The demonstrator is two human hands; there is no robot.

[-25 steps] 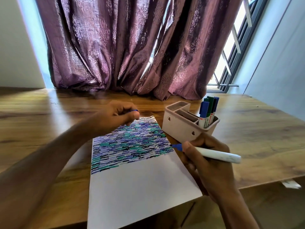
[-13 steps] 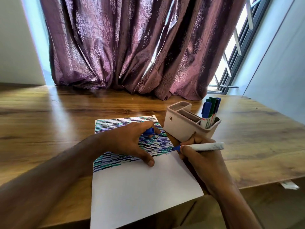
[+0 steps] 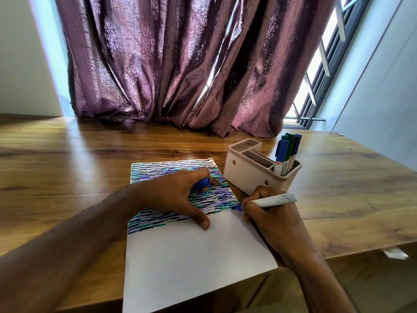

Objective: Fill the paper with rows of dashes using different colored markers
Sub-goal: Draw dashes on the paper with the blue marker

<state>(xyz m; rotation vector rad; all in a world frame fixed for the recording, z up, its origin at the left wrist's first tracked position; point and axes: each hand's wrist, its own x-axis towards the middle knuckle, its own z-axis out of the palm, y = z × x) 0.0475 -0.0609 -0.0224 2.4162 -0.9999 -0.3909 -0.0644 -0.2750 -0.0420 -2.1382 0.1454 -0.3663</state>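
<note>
A white paper (image 3: 194,263) lies on the wooden table, its far half filled with rows of blue, teal and black dashes (image 3: 158,169); its near half is blank. My left hand (image 3: 178,197) presses flat on the dashed part, thumb at the edge of the blank area, and holds a blue marker cap (image 3: 202,183) between its fingers. My right hand (image 3: 270,220) grips an uncapped white marker with a blue tip (image 3: 274,200). The tip touches the paper's right edge, just below the last row of dashes.
A beige compartment holder (image 3: 250,179) stands just right of the paper, with blue and green markers (image 3: 286,154) upright in its right section. A purple curtain (image 3: 180,64) hangs behind the table. The table's near edge runs under the paper, which overhangs it.
My left hand came down from above the paper's far end and now presses on the dashes. My right hand brought the marker tip to the paper's right edge.
</note>
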